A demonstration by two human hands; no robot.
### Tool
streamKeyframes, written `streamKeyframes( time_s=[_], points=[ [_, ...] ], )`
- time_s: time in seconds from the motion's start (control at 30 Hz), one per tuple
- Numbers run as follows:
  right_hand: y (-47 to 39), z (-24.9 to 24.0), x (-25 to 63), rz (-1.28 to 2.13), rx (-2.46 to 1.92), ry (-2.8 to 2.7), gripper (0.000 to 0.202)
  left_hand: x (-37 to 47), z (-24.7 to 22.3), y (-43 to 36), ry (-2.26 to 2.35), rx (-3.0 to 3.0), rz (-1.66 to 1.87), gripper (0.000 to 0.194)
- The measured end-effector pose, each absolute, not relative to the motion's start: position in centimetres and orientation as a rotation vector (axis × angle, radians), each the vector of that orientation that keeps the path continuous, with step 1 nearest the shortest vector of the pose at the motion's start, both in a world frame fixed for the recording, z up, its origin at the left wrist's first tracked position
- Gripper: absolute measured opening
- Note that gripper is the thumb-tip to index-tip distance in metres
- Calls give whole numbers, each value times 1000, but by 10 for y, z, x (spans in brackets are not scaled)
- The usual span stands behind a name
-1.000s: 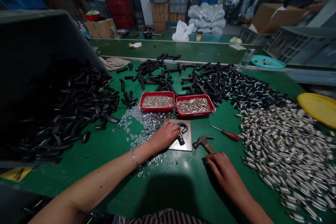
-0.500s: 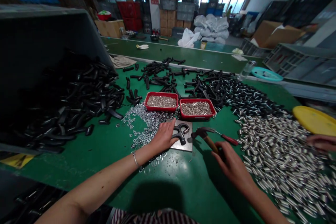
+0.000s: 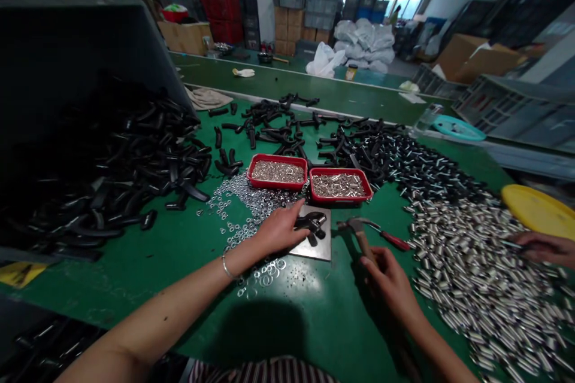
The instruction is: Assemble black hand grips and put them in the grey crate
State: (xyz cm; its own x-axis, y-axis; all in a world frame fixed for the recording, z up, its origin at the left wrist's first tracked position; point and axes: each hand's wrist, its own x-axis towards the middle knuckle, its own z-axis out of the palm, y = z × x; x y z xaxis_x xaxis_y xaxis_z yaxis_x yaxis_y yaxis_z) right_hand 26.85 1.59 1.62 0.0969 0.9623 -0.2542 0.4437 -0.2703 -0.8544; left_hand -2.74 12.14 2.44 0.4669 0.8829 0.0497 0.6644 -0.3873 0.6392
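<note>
My left hand (image 3: 282, 228) is closed on a black curved part (image 3: 318, 219) above a square metal plate (image 3: 314, 250). The part is tilted, and my fingers hide some of it. In my right hand (image 3: 390, 278) is a hammer (image 3: 362, 239), gripped by its wooden handle. The hammer's head is just right of the plate, apart from the black part. A red-handled tool (image 3: 394, 241) with a curved metal shaft lies behind the hammer. Small metal rings (image 3: 245, 230) are strewn left of the plate.
Two red trays of small metal pieces, a left one (image 3: 277, 187) and a right one (image 3: 340, 198), stand behind the plate. Metal cylinders (image 3: 476, 275) are heaped at right, where another person's hand (image 3: 545, 248) reaches in. Black parts (image 3: 153, 149) spill from a large bin (image 3: 157, 42) at left.
The black part has tipped up in my left hand; before, it lay flatter on the plate. My right hand has shifted slightly, turning the hammer more upright and its head to the right.
</note>
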Motion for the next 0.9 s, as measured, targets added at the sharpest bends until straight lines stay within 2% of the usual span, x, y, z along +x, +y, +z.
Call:
streamKeyframes(
  time_s=[0.1, 0.2, 0.27, 0.33, 0.43, 0.5, 0.57, 0.67, 0.73, 0.83, 0.9],
  points=[
    [-2, 3, 287, 1135, -1869, -1384, 47, -35, 25, 136, 1184, 1957, 510, 70],
    [0, -3, 304, 716, -1887, -1740, 41, -38, 7, 138, 1372, 2039, 523, 73],
    [9, -4, 311, 430, -1843, -1865, 39, -38, -4, 132, 1476, 2083, 509, 67],
    [20, -2, 311, 326, -1794, -1889, 36, -40, -4, 129, 1489, 2098, 566, 59],
    [33, 5, 295, 418, -1704, -1885, 32, -53, 18, 150, 1474, 2175, 751, 39],
    [37, 10, 277, 580, -1651, -1887, 31, -67, 37, 183, 1533, 2290, 754, 24],
    [38, 13, 254, 732, -1637, -1912, 32, -82, 51, 222, 1749, 2411, 530, 22],
    [38, 14, 220, 786, -1711, -1958, 34, -97, 55, 266, 1939, 2451, 166, 15],
    [40, 13, 200, 714, -1784, -1966, 39, -100, 50, 277, 1934, 2461, 99, 12],
    [47, 10, 178, 523, -1861, -2012, 47, -101, 39, 275, 1931, 2505, 90, 19],
    [54, 8, 169, 447, -1896, -2043, 45, -101, 36, 269, 1946, 2526, 137, 24]
  ],
)
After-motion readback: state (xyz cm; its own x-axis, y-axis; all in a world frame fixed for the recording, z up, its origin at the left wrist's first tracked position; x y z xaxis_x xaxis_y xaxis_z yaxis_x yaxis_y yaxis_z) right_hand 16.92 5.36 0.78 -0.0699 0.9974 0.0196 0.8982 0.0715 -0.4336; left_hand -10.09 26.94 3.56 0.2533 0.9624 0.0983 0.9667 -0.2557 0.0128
